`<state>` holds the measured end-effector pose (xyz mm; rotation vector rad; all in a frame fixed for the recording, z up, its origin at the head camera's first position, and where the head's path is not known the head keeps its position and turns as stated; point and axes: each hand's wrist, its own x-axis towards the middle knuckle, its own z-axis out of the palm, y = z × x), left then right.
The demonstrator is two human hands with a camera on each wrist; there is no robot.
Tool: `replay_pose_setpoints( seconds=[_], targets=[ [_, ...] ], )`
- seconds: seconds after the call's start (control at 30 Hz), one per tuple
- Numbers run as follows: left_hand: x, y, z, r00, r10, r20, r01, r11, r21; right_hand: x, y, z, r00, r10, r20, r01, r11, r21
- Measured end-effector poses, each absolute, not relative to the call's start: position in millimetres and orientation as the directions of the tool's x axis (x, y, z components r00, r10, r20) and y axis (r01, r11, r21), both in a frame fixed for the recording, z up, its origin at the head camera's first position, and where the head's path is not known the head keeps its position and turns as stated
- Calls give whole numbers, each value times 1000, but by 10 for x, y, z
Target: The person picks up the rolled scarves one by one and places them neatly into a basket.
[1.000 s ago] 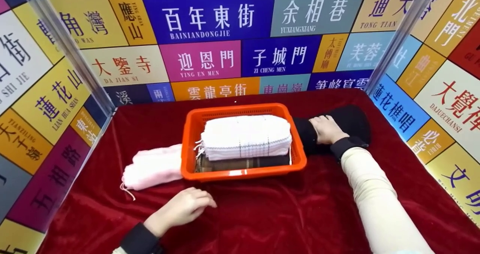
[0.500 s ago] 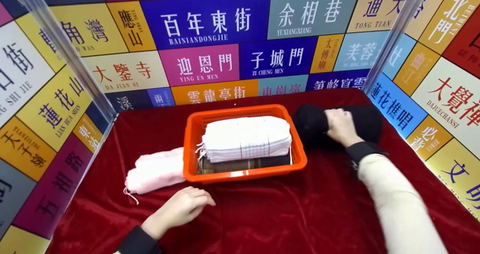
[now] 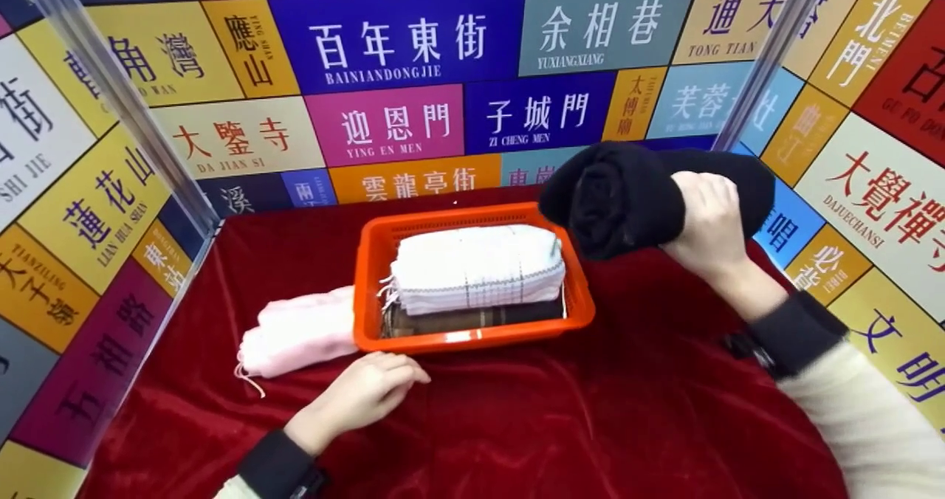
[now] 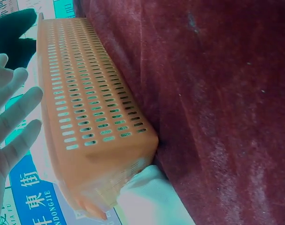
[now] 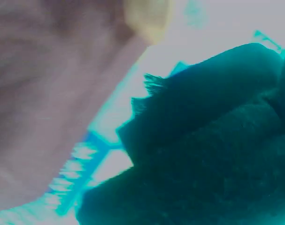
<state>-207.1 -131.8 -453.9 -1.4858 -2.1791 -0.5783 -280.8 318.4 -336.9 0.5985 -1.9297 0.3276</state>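
My right hand [image 3: 712, 222] grips a rolled black scarf [image 3: 620, 200] by its middle and holds it in the air, its left end over the right rim of the orange basket [image 3: 472, 340]. Fringe shows on the scarf [image 5: 194, 108] in the right wrist view. Inside the basket a folded white scarf [image 3: 476, 266] with thin dark stripes and tassels lies on a dark brown folded cloth [image 3: 443, 323]. Just in front of the basket is my left hand [image 3: 362, 392], its fingers loose and holding nothing. The left wrist view shows its fingers [image 4: 20, 112] spread beside the basket's slotted wall.
A folded pale pink scarf [image 3: 303, 333] with a tassel lies against the basket's left side. Dark red velvet [image 3: 517, 418] covers the table. Panels with printed signs [image 3: 399, 41] and clear corner posts [image 3: 768, 56] enclose the back and both sides.
The black scarf has risen from the table at the basket's right, lifted by my right hand and tilted toward the basket. My left hand has stayed nearly still.
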Motion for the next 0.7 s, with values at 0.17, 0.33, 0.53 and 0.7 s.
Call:
replay_pose_setpoints(
  seconds=[0.17,0.33,0.53,0.7],
  targets=[
    [-2114,-1332,-4491,-349,755,555,927,366,84,-2250,2826,-3097,-273,-323,906,-673,738,60],
    [-2140,-1281,-4400,-521,680,516,852,446,274,-1814,2556,-2923,-324,-448,834,-808,589,3],
    [-2126,-1054,-4257,-780,590,208,390,199,899,-1612,2219,-3100,-369,-656,659,-902,423,-84],
    [-2177,-902,-4206,-693,721,-25,3,38,999,-1641,1812,-3657,-402,-739,540,-866,499,38]
  ],
)
